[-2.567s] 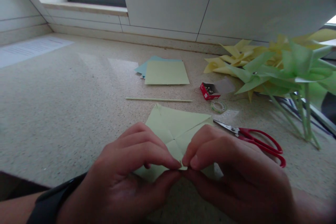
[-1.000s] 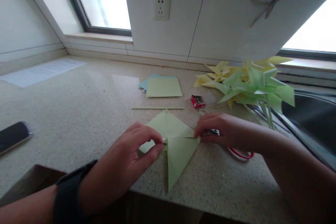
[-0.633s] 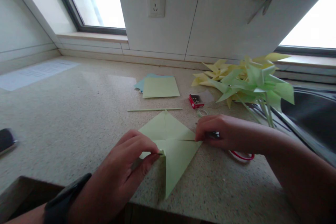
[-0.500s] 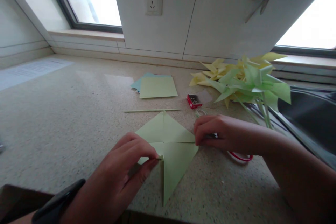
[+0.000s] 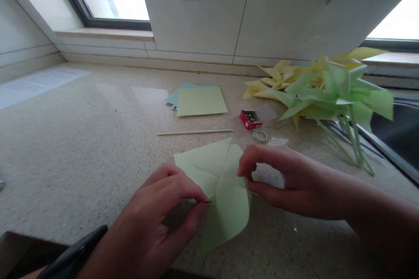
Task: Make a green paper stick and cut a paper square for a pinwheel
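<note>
A pale green square of paper (image 5: 229, 209), slit along lines from its corners towards the centre, lies partly raised off the counter between my hands. My left hand (image 5: 170, 205) pinches a folded-over corner between thumb and forefinger, holding it near the middle. At the paper's right side my right hand (image 5: 275, 174) has thumb and forefinger closed on another corner, which bends upward; the fingertips partly hide it. A thin pale green stick (image 5: 194, 132) lies just beyond the paper.
Light green and blue paper sheets (image 5: 202, 101) are stacked farther back. A small red box of metal pins (image 5: 250, 120) stands near a tape roll (image 5: 262, 135). Yellow and green pinwheels (image 5: 340, 89) lie by the sink (image 5: 397, 139) at right. A printed sheet (image 5: 39, 83) is at far left.
The paper has turned and its right side now curves up. My right hand has rotated, with its pinch on the right corner. My left hand has shifted slightly right with its folded corner.
</note>
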